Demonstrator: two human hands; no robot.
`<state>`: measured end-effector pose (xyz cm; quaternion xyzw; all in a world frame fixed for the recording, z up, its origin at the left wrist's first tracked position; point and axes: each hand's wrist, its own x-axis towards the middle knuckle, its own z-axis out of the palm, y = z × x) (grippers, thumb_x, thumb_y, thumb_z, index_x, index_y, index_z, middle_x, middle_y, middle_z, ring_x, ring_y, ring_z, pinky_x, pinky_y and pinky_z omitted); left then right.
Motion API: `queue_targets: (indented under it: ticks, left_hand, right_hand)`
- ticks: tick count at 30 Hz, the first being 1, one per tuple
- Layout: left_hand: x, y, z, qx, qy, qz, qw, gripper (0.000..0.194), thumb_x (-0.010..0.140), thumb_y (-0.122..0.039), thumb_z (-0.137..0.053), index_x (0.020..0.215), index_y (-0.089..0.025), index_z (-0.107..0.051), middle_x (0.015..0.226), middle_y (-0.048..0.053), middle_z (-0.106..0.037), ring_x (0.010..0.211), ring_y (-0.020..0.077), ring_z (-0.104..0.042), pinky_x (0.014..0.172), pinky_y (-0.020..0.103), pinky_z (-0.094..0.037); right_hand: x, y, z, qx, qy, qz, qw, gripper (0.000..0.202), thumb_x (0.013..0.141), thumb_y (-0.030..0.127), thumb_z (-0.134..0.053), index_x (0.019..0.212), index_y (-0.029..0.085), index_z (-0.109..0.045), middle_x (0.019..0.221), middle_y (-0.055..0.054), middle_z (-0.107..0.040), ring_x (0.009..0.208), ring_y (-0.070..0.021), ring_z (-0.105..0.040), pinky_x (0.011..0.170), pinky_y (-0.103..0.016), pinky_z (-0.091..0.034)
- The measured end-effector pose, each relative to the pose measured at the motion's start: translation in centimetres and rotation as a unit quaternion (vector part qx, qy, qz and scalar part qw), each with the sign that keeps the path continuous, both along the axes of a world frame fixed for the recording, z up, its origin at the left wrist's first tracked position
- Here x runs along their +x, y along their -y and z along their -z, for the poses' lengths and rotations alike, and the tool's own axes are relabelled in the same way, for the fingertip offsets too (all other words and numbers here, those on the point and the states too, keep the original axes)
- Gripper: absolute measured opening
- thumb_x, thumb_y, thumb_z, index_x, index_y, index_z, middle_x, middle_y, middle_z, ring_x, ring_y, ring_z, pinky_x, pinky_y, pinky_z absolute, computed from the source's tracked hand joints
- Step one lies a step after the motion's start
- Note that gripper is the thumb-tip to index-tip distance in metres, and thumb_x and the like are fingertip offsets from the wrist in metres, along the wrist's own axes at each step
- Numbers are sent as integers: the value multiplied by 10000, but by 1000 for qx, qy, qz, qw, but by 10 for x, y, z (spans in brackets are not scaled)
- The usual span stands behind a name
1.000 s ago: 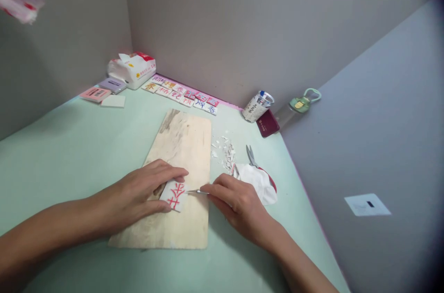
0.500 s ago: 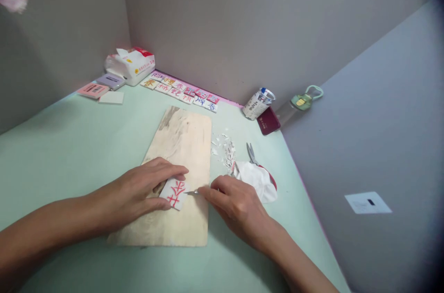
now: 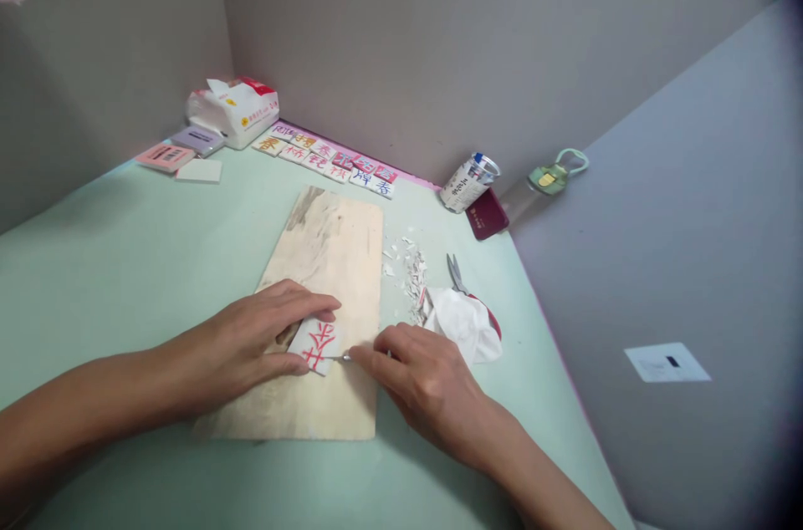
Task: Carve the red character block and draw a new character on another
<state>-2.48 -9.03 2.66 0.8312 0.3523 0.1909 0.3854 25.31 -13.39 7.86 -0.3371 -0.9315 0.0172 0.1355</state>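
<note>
On a pale wooden board [image 3: 339, 262] lies a white square tile [image 3: 317, 343] with a red character on it. My left hand [image 3: 269, 329] grips the tile's left side between thumb and fingers. A thin metal carving knife [image 3: 344, 358] is pinched in my right hand [image 3: 420, 371]; its tip touches the tile's lower right part. Most of the knife's handle is hidden by the fingers.
White shavings [image 3: 414, 279] are heaped right of the board, beside a crumpled white tissue [image 3: 461, 321] partly covering red-handled scissors [image 3: 457, 272]. Behind stand lettered tiles [image 3: 317, 160], a tissue pack [image 3: 242, 112], a can [image 3: 469, 183] and a bottle [image 3: 530, 187]. Ink pads [image 3: 166, 158] lie at left.
My right hand has brought the knife a little left and down, from the tile's right edge onto its lower right part. My left hand stays on the tile.
</note>
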Motion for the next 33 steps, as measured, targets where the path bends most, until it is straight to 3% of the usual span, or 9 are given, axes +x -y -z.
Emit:
queue_targets:
  ticks: [10,24,33]
  left_hand:
    - [0,0,-1,-6,-6,-8,1000,535,947,-315,-651,1448,-404,-489,1334,6,-597,1162,245,-586,987,346,-483]
    - [0,0,3,3,5,-9,1000,548,935,-315,-686,1441,-400,-494,1347,5,-590,1251,254,-546,1071,375,-451]
    - [1,0,3,14,3,-15,1000,554,921,-297,-700,1434,-382,-510,1313,7,-622,1209,246,-575,1037,349,-469]
  right_hand:
    - [-1,4,-4,-2,14,3,1000,285,1038,47,-449,1109,152,-704,796,-22,-623,656,-159,-496,572,-298,-334]
    - [-17,17,-13,49,32,-2,998,321,1033,9,-382,1051,94,-691,750,-39,-585,624,-191,-432,539,-331,-322]
    - [-19,18,-17,77,63,-6,995,254,1014,23,-427,1023,106,-667,744,-41,-583,634,-205,-453,537,-346,-356]
